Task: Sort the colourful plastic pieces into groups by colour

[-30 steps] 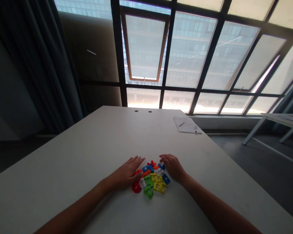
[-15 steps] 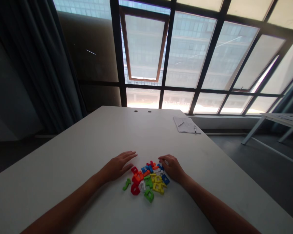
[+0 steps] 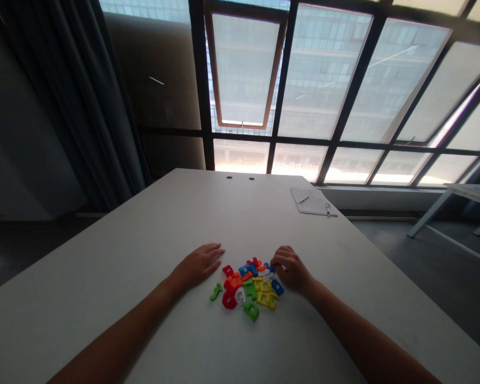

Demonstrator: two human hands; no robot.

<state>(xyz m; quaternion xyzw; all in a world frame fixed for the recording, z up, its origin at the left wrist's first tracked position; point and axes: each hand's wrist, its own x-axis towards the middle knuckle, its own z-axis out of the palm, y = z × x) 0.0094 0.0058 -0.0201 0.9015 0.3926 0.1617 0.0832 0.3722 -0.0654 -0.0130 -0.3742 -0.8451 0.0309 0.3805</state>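
Note:
A pile of plastic letters in red, orange, blue, green, yellow and white lies on the white table (image 3: 164,330). My left hand (image 3: 200,264) rests palm down left of the pile, fingers stretched out and holding nothing. Nearest to it are a red letter (image 3: 228,271) and a green curved piece (image 3: 215,292). At the pile's right edge, my right hand (image 3: 294,269) has its fingers curled in beside a small blue piece (image 3: 268,266); whatever they grip is hidden. Just below those fingers lies another blue letter (image 3: 277,287). A green letter (image 3: 251,311) sits closest to me.
Toward the far right edge of the table lie an open notebook (image 3: 314,200) and a pen (image 3: 328,208). Two dark round holes show near the far edge. Beyond stand large windows (image 3: 244,69), a dark curtain (image 3: 76,106) and another table (image 3: 472,193) at right.
My view has shifted a little, so the table appears further right. My right hand's fingers have curled in and drawn slightly outward. The left hand is slightly further from the pile.

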